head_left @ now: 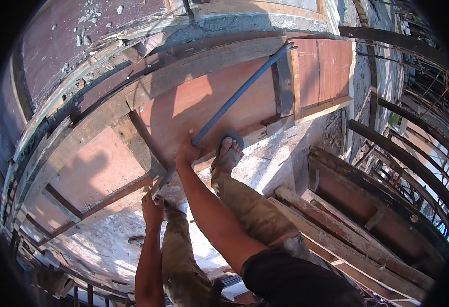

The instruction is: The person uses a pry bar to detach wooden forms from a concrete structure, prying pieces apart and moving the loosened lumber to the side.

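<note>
Right hand (187, 151) is wrapped round the blue-grey bar (242, 94), which slants from mid-frame to top centre-right over the wood-framed panel (193, 105); left hand (152, 209) is curled at lower centre-left, can't tell on what.

pale, sunlit floor (257, 157), long wooden beams (347, 235)

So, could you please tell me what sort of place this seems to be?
Most likely a building or demolition site: there is a timber-framed wood panel underfoot, loose rubble beyond it, and rough planks at the right.
</note>
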Demonstrator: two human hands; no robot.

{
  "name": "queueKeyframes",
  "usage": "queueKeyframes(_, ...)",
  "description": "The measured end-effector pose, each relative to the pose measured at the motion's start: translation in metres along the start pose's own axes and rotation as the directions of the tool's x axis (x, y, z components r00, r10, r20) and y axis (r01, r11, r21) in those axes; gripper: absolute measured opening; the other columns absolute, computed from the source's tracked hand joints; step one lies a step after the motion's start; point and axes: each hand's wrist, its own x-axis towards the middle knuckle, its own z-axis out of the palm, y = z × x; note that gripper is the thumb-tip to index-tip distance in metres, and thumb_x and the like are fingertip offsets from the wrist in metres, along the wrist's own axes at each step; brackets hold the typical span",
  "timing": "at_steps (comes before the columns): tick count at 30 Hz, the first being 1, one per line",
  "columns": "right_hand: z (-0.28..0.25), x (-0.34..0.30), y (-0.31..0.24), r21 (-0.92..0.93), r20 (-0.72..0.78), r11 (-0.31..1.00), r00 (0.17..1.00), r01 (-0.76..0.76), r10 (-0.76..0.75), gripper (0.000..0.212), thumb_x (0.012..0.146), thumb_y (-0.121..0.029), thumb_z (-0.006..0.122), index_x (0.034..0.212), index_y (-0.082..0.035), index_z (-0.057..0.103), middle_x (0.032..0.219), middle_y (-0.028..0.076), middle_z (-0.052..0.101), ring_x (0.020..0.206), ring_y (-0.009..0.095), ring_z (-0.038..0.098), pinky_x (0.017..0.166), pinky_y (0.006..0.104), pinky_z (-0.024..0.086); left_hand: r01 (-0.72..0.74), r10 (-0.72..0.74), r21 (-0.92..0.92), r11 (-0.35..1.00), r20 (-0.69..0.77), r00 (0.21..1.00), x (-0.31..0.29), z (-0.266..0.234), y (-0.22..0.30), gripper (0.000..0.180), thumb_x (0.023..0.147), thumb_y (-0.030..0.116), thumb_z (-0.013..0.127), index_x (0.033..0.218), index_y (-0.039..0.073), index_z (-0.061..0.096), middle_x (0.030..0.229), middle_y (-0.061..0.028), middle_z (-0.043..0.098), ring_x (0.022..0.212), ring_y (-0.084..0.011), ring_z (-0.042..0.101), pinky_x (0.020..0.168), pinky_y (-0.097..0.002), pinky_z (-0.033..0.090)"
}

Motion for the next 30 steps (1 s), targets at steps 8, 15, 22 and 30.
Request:
queueKeyframes(8, 0.007, 0.006, 0.008, 0.002, -0.098, 0.997, 0.992, 0.078, -0.077, 0.068, 0.085, -0.065, 0.066, 0.102, 0.001, 0.066, 0.07, 0.011, 0.063, 0.052, 0.027, 0.057, 0.044, 0.043, 0.045, -0.065, 0.063, -0.046, 0.997, -0.035, 0.997, 0.0, -0.014, 0.002, 0.056, 0.084, 0.02, 0.073, 0.133, 0.002, 0.052, 0.127, -0.024, 0.053, 0.12, -0.0418, 0.053, 0.102, -0.0483, 0.044)
queueKeyframes(15, -0.052, -0.092, -0.079, 0.269, 0.298, 0.905, 0.922, -0.331, 0.248, 0.059, 0.086, -0.065, 0.066, 0.083, -0.006, 0.059, 0.056, -0.001, 0.043, 0.041, 0.019, 0.041, 0.036, 0.0358, 0.031, 0.086, -0.066, 0.229, 0.97, -0.09, 0.994, -0.056, -0.059, 0.044, 0.037, 0.087, 0.04, 0.069, 0.103, 0.007, 0.067, 0.091, -0.0168, 0.069, 0.097, -0.0391, 0.065, 0.088, -0.048, 0.047)
queueKeyframes(22, -0.128, -0.133, -0.147, 0.227, 0.502, 0.872, 0.82, -0.433, 0.277, 0.054, 0.088, -0.062, 0.066, 0.071, -0.015, 0.046, 0.055, -0.005, 0.032, 0.038, 0.012, 0.031, 0.035, 0.0307, 0.026, -0.027, -0.003, 0.252, 0.967, 0.117, 0.993, -0.136, -0.139, 0.102, 0.054, 0.089, 0.061, 0.058, 0.084, 0.009, 0.072, 0.079, -0.0193, 0.07, 0.082, -0.041, 0.068, 0.074, -0.0494, 0.049)
queueKeyframes(30, -0.196, -0.171, -0.204, 0.149, 0.554, 0.865, 0.765, -0.479, 0.328, 0.04, 0.094, -0.044, 0.064, 0.071, -0.019, 0.042, 0.058, -0.008, 0.028, 0.043, 0.008, 0.026, 0.042, 0.0267, 0.023, -0.005, -0.031, 0.277, 0.961, 0.127, 0.991, -0.238, -0.173, 0.159, 0.05, 0.089, 0.056, 0.063, 0.079, 0.007, 0.07, 0.069, -0.0177, 0.067, 0.069, -0.0402, 0.066, 0.066, -0.049, 0.048)
